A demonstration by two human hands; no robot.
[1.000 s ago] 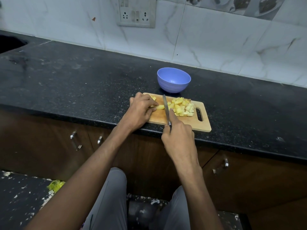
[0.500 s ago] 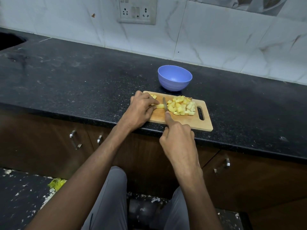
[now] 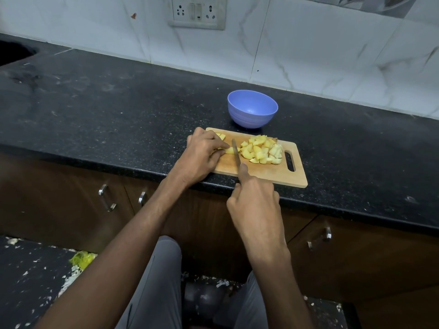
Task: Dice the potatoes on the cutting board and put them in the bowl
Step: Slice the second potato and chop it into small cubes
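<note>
One potato strip (image 3: 229, 150) lies crosswise under my knife (image 3: 235, 154), near the board's (image 3: 273, 173) left edge. My left hand (image 3: 204, 153) pinches it; my right hand (image 3: 255, 200) grips the handle, forefinger along the spine.

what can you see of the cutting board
The board is a light wooden rectangle with rounded corners and a slot handle at its right end. It lies flat at the front edge of the black counter, just in front of the bowl. Potato dice are piled on it; the left hand and knife rest on it.

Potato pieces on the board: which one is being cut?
The potato strip under the left hand, crossed by the knife blade; the diced pile lies loose to the right.
</note>
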